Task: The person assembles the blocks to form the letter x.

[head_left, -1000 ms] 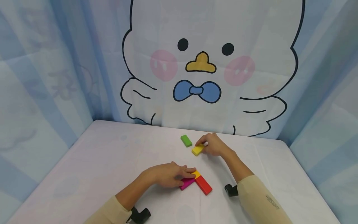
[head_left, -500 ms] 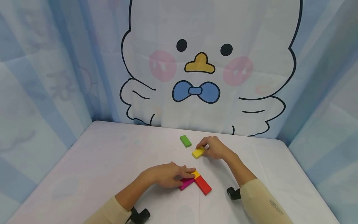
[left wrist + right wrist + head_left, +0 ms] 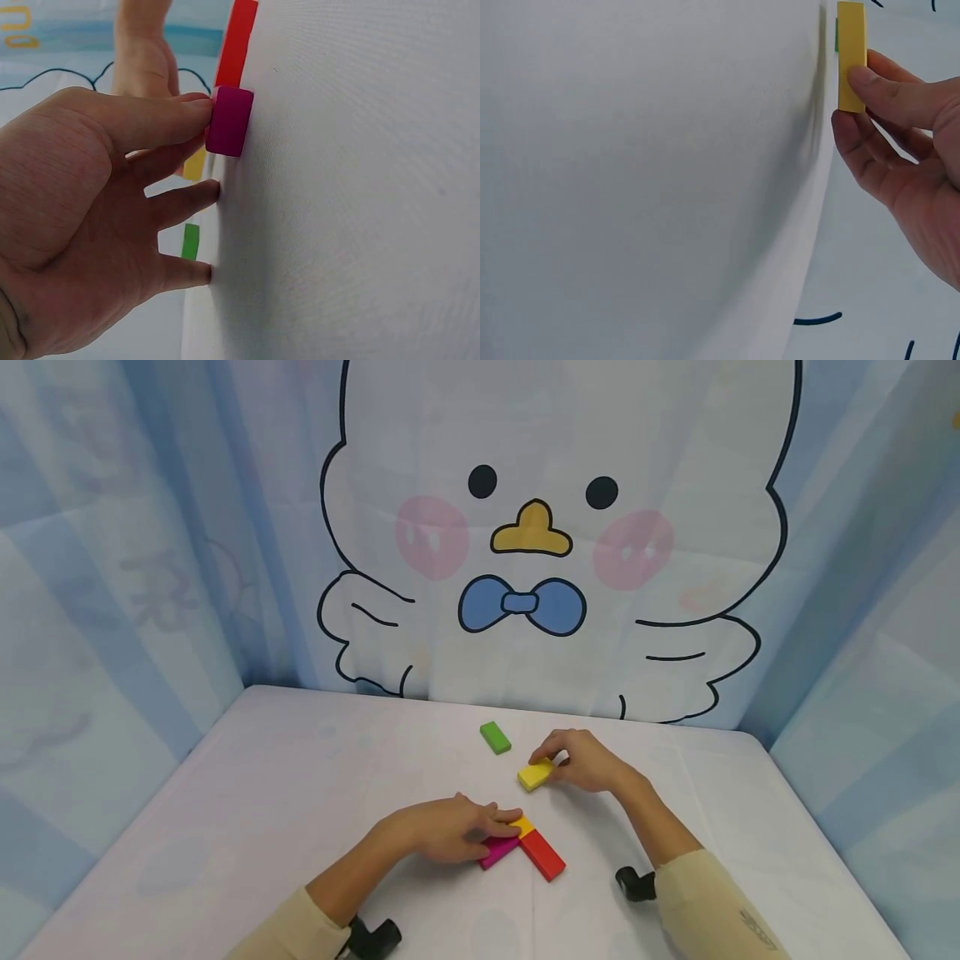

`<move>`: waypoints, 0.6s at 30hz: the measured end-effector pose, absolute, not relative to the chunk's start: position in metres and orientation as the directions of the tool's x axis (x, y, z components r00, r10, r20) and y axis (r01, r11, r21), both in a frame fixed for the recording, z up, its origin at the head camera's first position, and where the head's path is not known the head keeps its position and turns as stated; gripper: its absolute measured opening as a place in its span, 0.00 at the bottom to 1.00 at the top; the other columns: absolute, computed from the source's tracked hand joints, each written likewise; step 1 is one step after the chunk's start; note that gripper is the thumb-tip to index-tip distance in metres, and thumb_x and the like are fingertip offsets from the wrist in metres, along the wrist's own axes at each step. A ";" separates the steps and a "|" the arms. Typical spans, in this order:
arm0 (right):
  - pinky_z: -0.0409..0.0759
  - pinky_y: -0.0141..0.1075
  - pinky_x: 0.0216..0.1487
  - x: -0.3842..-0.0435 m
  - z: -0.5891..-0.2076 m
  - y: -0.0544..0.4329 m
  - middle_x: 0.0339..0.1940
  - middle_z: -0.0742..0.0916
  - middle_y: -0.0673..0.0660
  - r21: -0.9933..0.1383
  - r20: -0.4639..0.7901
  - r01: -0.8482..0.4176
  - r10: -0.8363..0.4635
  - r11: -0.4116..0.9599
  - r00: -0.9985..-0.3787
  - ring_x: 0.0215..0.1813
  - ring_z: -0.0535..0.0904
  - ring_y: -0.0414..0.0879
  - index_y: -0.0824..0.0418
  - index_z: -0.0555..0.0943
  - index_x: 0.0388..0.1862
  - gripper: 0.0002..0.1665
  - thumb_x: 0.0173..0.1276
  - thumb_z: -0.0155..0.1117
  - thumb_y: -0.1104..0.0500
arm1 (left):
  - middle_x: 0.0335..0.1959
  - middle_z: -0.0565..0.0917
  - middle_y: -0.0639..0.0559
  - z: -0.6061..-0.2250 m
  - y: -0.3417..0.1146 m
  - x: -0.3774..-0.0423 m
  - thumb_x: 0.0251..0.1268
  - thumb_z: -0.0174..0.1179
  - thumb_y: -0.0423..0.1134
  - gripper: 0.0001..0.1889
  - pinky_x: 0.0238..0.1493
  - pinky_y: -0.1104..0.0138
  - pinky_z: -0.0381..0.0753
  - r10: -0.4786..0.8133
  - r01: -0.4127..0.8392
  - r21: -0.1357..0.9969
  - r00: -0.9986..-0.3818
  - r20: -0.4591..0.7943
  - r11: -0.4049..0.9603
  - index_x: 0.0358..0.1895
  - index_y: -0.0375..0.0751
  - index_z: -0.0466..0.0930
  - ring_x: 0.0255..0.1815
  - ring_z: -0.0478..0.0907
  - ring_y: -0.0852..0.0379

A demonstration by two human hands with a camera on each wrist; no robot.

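Observation:
My right hand (image 3: 588, 762) pinches a yellow block (image 3: 852, 56) between thumb and fingers, close over the table. In the head view the yellow block lies beyond the other joined pieces. My left hand (image 3: 453, 828) rests over a magenta block (image 3: 230, 124) with its fingers spread and mostly straight. The left thumb touches the magenta block, and the index finger reaches over an orange block (image 3: 526, 826), partly covering it. A red block (image 3: 543, 855) runs end to end with the orange one, and the magenta block meets them at an angle.
A green block (image 3: 495, 737) lies near the back of the white-covered table (image 3: 315, 760). Behind stands a curtain (image 3: 525, 677) with a cartoon bird on it. Black devices (image 3: 636, 884) are strapped at both wrists.
My right hand has brought the yellow block slightly nearer, toward the joined blocks. The left hand and the blocks beneath it stay in place.

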State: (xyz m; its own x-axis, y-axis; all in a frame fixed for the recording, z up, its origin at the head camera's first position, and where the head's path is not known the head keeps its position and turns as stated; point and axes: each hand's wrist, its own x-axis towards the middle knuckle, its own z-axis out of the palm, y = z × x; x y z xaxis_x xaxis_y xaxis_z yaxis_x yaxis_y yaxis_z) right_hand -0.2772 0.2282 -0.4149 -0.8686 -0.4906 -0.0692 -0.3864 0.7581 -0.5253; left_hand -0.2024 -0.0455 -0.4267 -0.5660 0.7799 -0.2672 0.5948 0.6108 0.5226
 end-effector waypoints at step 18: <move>0.87 0.44 0.58 -0.261 -0.416 0.239 0.50 0.88 0.50 -0.601 -0.106 -0.350 -0.505 0.719 -0.857 0.56 0.81 0.49 0.51 0.91 0.48 0.16 0.64 0.75 0.67 | 0.80 0.65 0.71 -0.425 -0.046 -0.203 0.76 0.60 0.41 0.28 0.82 0.39 0.54 0.784 0.606 0.514 -0.561 -0.266 0.607 0.76 0.65 0.71 0.83 0.61 0.54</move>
State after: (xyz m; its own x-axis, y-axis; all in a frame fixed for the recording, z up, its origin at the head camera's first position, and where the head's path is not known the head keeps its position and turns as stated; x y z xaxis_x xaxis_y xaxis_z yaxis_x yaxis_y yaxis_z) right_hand -0.2606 0.2391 -0.4163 -0.8566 -0.5050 -0.1058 -0.3498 0.7190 -0.6005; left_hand -0.2027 -0.0456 -0.4252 -0.5608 0.7842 -0.2657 0.6058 0.6073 0.5139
